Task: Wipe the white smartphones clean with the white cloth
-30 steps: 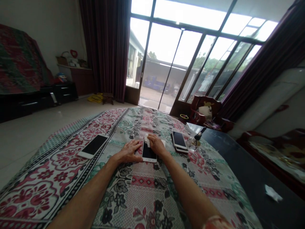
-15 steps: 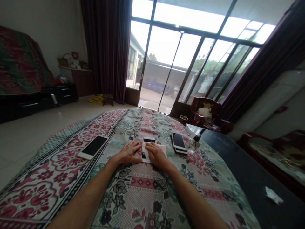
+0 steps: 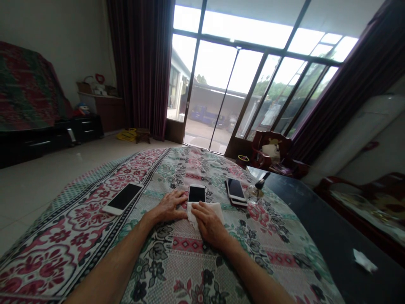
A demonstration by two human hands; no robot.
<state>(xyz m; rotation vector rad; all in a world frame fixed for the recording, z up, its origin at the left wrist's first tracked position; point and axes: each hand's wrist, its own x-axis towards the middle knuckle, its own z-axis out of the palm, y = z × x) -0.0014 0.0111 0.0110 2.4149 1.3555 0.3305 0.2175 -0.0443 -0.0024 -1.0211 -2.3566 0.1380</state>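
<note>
A white phone (image 3: pixel 196 193) with a dark screen lies face up in front of me on the patterned cloth. My right hand (image 3: pixel 209 223) presses a white tissue (image 3: pixel 217 207) with its fingers over the phone's lower part, which is hidden. At the phone's left edge rests my left hand (image 3: pixel 171 206), its fingers and thumb apart and their tips at or very near the side of the phone. Farther left lies a larger white phone (image 3: pixel 123 198), screen up and slanted. To the right are stacked phones (image 3: pixel 236 189), the top one white-framed.
A floral cloth (image 3: pixel 196 270) covers the table. Beside the stacked phones stands a clear glass object (image 3: pixel 253 194) with a dark brush-like piece (image 3: pixel 262 181). A black table (image 3: pixel 319 223) adjoins on the right, with a crumpled white tissue (image 3: pixel 364 260) on it.
My right hand has drawn the tissue down the phone toward me, uncovering more of the dark screen. The left hand stays beside the phone. The camera view has shifted slightly.
</note>
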